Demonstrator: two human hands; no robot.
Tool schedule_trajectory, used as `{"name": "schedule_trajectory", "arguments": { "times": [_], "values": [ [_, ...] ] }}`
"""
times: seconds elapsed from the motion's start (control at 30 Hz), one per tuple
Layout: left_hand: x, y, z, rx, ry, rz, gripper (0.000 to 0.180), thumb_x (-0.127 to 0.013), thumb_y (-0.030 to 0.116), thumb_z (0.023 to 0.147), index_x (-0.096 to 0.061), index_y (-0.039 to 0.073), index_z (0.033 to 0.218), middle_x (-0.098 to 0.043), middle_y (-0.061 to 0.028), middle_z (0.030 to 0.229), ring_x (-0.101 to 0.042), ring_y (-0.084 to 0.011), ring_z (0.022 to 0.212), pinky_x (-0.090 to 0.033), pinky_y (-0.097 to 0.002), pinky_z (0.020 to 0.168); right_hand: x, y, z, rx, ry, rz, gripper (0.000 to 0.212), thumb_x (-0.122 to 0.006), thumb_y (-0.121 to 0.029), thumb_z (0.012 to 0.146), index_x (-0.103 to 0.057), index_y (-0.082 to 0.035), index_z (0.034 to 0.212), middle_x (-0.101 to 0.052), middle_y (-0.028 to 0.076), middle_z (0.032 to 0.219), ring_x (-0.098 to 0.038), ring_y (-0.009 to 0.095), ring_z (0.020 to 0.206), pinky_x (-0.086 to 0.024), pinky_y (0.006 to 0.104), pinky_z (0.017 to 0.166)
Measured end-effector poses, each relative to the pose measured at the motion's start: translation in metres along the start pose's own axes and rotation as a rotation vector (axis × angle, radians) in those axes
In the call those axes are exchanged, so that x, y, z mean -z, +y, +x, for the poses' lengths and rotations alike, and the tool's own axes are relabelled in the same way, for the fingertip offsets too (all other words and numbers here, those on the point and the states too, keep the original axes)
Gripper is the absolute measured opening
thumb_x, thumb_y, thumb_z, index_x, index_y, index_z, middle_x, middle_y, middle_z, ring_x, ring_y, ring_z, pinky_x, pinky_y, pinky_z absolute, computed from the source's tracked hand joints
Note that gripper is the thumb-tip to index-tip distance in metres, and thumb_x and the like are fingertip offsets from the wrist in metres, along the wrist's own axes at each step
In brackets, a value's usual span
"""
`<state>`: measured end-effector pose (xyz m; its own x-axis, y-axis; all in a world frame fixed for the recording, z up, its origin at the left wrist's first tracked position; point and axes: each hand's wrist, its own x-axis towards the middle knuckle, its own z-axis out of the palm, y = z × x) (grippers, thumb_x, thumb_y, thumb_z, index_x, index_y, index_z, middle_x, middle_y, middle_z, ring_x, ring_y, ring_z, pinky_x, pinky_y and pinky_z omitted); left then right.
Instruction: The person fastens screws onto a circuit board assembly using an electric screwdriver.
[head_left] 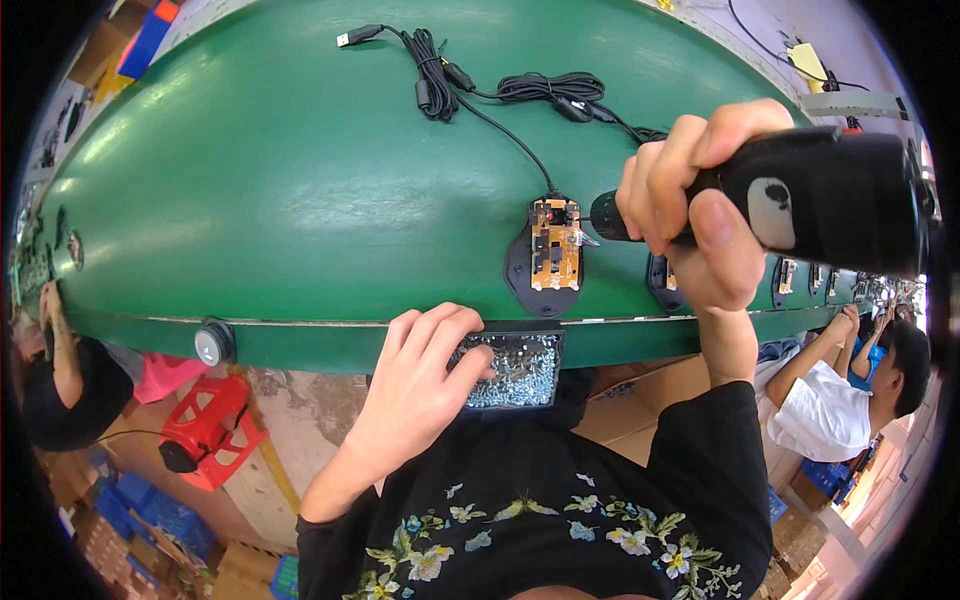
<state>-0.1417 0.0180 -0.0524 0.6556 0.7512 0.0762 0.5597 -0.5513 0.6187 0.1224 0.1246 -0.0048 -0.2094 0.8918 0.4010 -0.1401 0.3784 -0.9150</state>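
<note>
My right hand (pixel 700 190) is wrapped round a black cordless screwdriver (pixel 840 200), whose nose points left. Just left of that nose, an opened computer mouse (pixel 519 265) lies on the green belt, its orange circuit board (pixel 556 270) bare and small coloured wires at its right side. The screwdriver's tip is close to the board; I cannot tell whether it touches. At the belt's near edge, my left hand (pixel 420 375) lies over the left side of a black box of small silvery screws (pixel 525 378). Its thumb is apart from the fingers, above the screws, with nothing visible in its grip.
Bundled black cable (pixel 548 88) with a USB plug (pixel 358 37) trails from the mouse. Another opened mouse (pixel 662 284) lies partly behind my right hand, with several more farther right. A red stool (pixel 208 430) stands at lower left. People sit along the belt on both sides.
</note>
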Motion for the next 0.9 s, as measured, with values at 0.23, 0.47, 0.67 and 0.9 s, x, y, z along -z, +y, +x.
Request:
{"name": "schedule_trajectory", "arguments": {
  "times": [0.23, 0.47, 0.67, 0.9],
  "values": [
    [-0.001, 0.005, 0.004, -0.08, 0.168, -0.173, 0.018, -0.074, 0.005, 0.075, -0.069, 0.003, 0.092, -0.07, -0.0082, 0.099, -0.068, -0.0257, 0.098, -0.051, -0.0389, 0.084, 0.018, -0.023, 0.005, 0.122, -0.067, 0.188, 0.048, -0.063, -0.032, 0.09, -0.048, -0.004, 0.126, -0.052, 0.001, 0.069, -0.048, 0.012, 0.049, -0.044, 0.0293, 0.047],
    [-0.017, 0.005, 0.029, -0.136, 0.359, -0.263, 0.027, -0.078, 0.004, 0.069, -0.07, 0.0, 0.094, -0.068, -0.0095, 0.089, -0.07, -0.0258, 0.084, -0.055, -0.0358, 0.074, 0.041, -0.063, 0.006, 0.115, -0.497, 0.481, 0.04, -0.082, -0.026, 0.084, -0.064, -0.004, 0.111, -0.065, 0.003, 0.076, -0.064, 0.014, 0.055, -0.06, 0.0263, 0.052],
    [-0.021, 0.017, 0.046, -0.14, 0.356, -0.268, 0.031, -0.088, 0.009, 0.065, -0.068, 0.001, 0.087, -0.067, -0.0078, 0.081, -0.07, -0.0273, 0.078, -0.056, -0.0358, 0.068, 0.009, -0.067, -0.017, 0.106, -0.335, 0.616, 0.026, -0.082, -0.016, 0.088, -0.063, -0.003, 0.1, -0.067, 0.008, 0.075, -0.063, 0.018, 0.053, -0.058, 0.0312, 0.049],
    [-0.027, 0.016, 0.051, -0.204, 0.38, -0.284, 0.029, -0.087, 0.012, 0.069, -0.066, 0.001, 0.087, -0.063, -0.0069, 0.081, -0.066, -0.0232, 0.073, -0.053, -0.0344, 0.066, -0.002, -0.059, -0.019, 0.163, -0.347, 0.667, 0.036, -0.084, -0.008, 0.085, -0.057, 0.0, 0.107, -0.066, 0.013, 0.069, -0.062, 0.021, 0.049, -0.055, 0.033, 0.045]
  ]
}}
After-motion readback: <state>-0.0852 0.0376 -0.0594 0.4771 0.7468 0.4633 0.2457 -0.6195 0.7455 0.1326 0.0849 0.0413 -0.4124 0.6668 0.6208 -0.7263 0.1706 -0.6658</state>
